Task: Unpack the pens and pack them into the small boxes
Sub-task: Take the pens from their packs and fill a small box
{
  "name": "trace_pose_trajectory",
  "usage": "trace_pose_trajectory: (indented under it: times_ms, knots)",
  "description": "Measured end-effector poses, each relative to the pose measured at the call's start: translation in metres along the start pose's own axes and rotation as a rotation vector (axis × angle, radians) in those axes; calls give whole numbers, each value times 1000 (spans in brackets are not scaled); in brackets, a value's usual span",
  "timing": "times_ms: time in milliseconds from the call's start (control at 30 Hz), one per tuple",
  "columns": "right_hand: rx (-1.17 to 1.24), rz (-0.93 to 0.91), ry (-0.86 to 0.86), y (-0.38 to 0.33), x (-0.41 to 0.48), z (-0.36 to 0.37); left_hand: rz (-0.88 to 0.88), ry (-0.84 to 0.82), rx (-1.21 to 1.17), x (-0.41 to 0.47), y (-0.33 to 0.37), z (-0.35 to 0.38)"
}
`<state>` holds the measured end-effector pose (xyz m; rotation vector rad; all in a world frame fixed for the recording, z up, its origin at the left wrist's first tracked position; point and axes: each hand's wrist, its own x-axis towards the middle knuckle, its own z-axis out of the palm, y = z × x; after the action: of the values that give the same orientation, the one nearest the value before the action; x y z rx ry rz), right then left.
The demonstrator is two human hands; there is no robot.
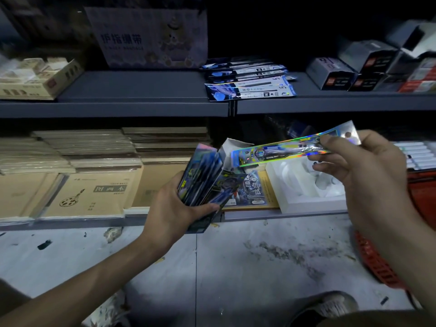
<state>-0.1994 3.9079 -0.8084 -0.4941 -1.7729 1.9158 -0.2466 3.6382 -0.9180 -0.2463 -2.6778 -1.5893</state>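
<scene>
Our right hand pinches one long shiny pen packet, lying sideways, just right of the small dark box our left hand grips.

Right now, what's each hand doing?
Left hand: grips the small box stuffed with pen packets.
Right hand: pinches one shiny pen packet.
</scene>
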Motion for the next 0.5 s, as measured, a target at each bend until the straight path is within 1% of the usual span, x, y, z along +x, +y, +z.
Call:
trace_pose_trajectory:
  times_ms: [100,200,267,333,500]
  knots:
    - [-79,-76,-33,1,1,2,22,1,40,-2,1,0]
    - [-218,-182,-102,2,-3,5,39,-10,92,-3,1,0]
    - [-266,-193,-112,7,-9,10,39,-15,108,-4,3,1]
    - [-303,-152,-144,14,-17,16,28,-28,109,-4,3,1]
    - [-401,77,-215,38,-28,32,41,-58,130,-8,3,6]
